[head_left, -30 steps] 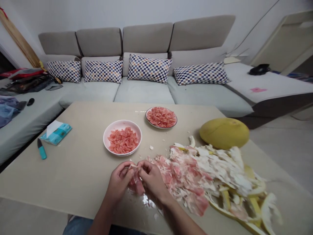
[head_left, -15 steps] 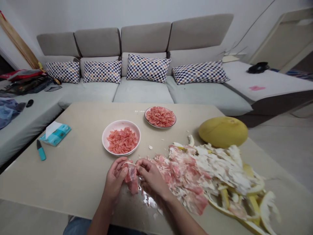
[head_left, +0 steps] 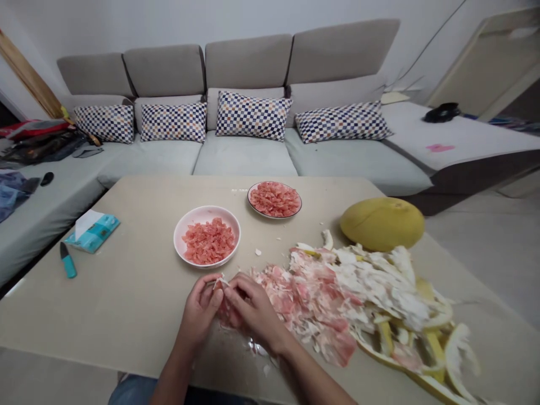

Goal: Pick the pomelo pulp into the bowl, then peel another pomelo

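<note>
Between my two hands is a pink pomelo segment (head_left: 228, 315) with whitish membrane at its top edge. My left hand (head_left: 202, 306) is closed round its left side, thumb on top. My right hand (head_left: 252, 306) pinches the membrane near the upper end and partly hides the segment. Just beyond my hands stands a white bowl (head_left: 182, 246) holding peeled pink pulp pieces. Right of my hands lies a heap of pink and white membrane scraps (head_left: 307, 298), running into thick pomelo peel (head_left: 439, 354).
A rimmed plate (head_left: 253, 209) of pulp stands behind the bowl. A whole yellow-green pomelo (head_left: 382, 224) sits at the right, past the peel. On the left are a turquoise-handled knife (head_left: 68, 261) and a tissue pack (head_left: 93, 233). A sofa (head_left: 244, 156) lines the far table edge.
My right hand has come in closer to my left and now covers more of the segment. The membrane flap that was spread between them shows less. The whole view has shifted slightly.
</note>
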Tool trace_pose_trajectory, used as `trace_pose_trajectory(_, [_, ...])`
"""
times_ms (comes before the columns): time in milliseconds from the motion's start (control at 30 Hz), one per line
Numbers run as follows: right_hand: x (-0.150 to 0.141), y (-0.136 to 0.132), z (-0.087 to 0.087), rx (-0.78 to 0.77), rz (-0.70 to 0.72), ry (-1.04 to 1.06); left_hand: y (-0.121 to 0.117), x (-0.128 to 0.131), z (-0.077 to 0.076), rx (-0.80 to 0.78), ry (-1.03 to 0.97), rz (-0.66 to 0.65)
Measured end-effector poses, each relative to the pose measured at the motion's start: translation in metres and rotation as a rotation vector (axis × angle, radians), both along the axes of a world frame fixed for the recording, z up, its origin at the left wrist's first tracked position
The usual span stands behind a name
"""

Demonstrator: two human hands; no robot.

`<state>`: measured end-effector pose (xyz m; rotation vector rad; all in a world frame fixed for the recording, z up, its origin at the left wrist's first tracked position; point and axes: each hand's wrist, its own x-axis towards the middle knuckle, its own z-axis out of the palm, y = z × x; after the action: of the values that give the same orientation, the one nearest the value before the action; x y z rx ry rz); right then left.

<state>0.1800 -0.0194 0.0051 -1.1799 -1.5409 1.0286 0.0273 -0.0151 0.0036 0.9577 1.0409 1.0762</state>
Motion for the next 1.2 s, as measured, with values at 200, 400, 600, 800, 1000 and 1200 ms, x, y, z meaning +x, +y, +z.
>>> trace_pose_trajectory(200, [-0.005,-0.002,-0.005,0.042,0.029,0.019,-0.002,0.006,-0.004,-0.027,0.027,-0.006])
trace_pose_trajectory(400, [-0.015,-0.007,-0.012,0.022,-0.029,0.077,-0.003,0.011,-0.006,0.015,0.146,0.081])
trace_pose_trajectory(600, [-0.015,-0.007,-0.013,0.025,-0.144,0.031,-0.004,0.006,-0.001,-0.006,0.079,0.055])
trace_pose_trajectory(800, [0.001,-0.001,-0.007,-0.065,-0.159,0.068,-0.004,-0.005,0.006,-0.217,-0.119,0.016])
trace_pose_trajectory(1000, [0.004,0.001,0.0,-0.131,-0.14,0.156,-0.003,-0.008,0.013,-0.264,-0.231,-0.06])
trace_pose_trajectory(1200, [0.003,0.0,0.001,-0.106,-0.091,0.146,-0.004,-0.008,0.017,-0.226,-0.225,-0.105])
